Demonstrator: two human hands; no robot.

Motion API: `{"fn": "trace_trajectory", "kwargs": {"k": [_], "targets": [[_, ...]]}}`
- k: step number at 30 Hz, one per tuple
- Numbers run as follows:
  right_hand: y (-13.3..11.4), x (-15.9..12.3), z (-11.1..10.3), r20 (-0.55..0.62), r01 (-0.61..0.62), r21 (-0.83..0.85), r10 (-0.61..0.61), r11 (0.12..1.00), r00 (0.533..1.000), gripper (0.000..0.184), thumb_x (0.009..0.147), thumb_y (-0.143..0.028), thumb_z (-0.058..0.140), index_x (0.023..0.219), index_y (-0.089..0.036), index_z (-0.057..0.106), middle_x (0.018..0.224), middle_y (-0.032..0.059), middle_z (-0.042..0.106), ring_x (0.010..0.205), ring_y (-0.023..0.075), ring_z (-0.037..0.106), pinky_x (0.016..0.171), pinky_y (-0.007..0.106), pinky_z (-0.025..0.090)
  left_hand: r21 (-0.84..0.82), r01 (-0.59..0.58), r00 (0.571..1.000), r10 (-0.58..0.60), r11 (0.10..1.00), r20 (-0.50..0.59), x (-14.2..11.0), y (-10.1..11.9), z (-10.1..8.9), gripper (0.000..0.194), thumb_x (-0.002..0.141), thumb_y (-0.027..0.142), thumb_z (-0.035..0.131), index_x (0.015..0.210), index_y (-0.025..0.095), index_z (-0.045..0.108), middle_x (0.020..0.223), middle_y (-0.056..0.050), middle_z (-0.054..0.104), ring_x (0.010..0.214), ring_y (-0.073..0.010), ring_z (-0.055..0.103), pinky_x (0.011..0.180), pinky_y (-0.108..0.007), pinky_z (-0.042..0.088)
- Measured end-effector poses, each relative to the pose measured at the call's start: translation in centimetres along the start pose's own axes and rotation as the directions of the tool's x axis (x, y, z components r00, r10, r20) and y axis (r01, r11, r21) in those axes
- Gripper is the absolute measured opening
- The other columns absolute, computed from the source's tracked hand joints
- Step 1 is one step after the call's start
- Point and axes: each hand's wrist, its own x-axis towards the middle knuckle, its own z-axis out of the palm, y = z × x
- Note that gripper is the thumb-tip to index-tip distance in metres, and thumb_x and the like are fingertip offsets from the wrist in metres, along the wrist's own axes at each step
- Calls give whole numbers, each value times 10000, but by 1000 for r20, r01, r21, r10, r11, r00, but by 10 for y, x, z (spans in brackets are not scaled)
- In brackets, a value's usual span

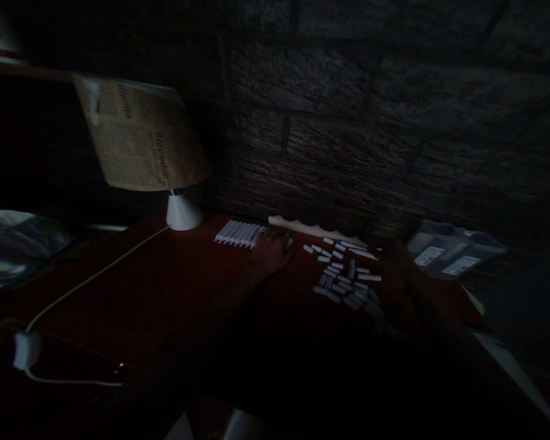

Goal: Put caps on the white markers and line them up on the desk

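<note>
The light is dim. Several white tube-like pieces, perhaps marker pens [238, 233], lie side by side in a neat row on the brown table. At the right end of that row rests my left hand [271, 250], its fingers curled. A small pale bit shows by its fingertips, too dark to name. To its right, short white pieces that look like pen caps or marker parts [337, 284] lie scattered in a loose pile. Beyond the pile is my right hand [393, 260], dark and smeared, with a pale spot near its fingertips. Its fingers cannot be made out.
A wavy-edged pale strip [316, 230] lies along the wall. Clear plastic bins [453, 247] with labels stand at the right. On the left are a lamp [149, 143] with a printed shade, its white cord [96, 275] and a plastic-wrapped bundle [21, 244]. A brick wall [311, 134] closes the back.
</note>
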Motion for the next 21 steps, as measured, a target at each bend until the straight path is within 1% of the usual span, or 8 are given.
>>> {"fn": "trace_trajectory", "kwargs": {"k": [1,3,6,9,11,14,17,21], "targets": [[12,-4,0,-3,-36,-12,36,999,999,241,885,-254,565,962,-160,774,992,123,777,898,279,740,768,404,585,10,-6,1000,6,1000,2,0,2,3,342,910,401,525,1161,228,680,1338,-100,608,1243,-319,497,1015,-480,387],[21,-11,3,36,-92,-24,93,995,995,260,909,-274,554,1020,-186,772,1013,104,778,901,267,745,756,362,583,29,3,1000,-3,1000,-6,1,4,7,319,908,373,520,1134,230,694,1341,-99,608,1241,-318,505,1012,-477,400],[13,-12,7,124,-86,-95,98,992,987,273,935,-294,539,1093,-247,757,1090,55,768,966,231,736,809,295,560,33,13,1000,-13,999,-17,4,4,10,327,916,371,504,1136,229,700,1355,-98,603,1242,-316,517,1009,-474,422],[2,-7,7,176,-54,-171,85,984,981,292,927,-307,561,1150,-240,737,1156,74,747,1025,240,718,874,308,543,28,0,1000,1,1000,-8,6,0,9,352,906,380,518,1169,228,695,1374,-88,599,1258,-315,519,1039,-480,421],[0,-4,5,206,-40,-169,75,985,976,299,928,-318,561,1163,-244,731,1158,74,746,1049,241,708,900,315,532,33,5,1000,-5,999,9,6,-4,7,376,881,371,551,1207,240,684,1391,-78,590,1280,-315,509,1063,-482,413],[4,-4,1,243,-53,-116,80,992,967,277,924,-314,566,1125,-245,745,1122,65,757,1033,230,711,896,301,527,36,31,998,-33,999,45,7,-8,5,399,865,367,568,1230,246,677,1379,-72,604,1274,-307,521,1078,-467,416],[10,-5,-2,250,-35,-47,46,998,967,237,893,-241,596,1059,-239,765,1114,52,760,1015,217,711,882,273,521,25,46,998,-47,999,48,10,-9,8,389,883,366,543,1220,231,681,1374,-66,612,1278,-284,524,1099,-433,409],[16,-6,-5,285,-17,178,-35,984,958,226,883,-247,601,1030,-207,769,1022,41,775,938,207,718,800,252,531,29,49,999,-49,998,13,12,-6,9,393,914,359,505,1252,235,663,1426,-48,575,1299,-275,506,1100,-430,405]]}}
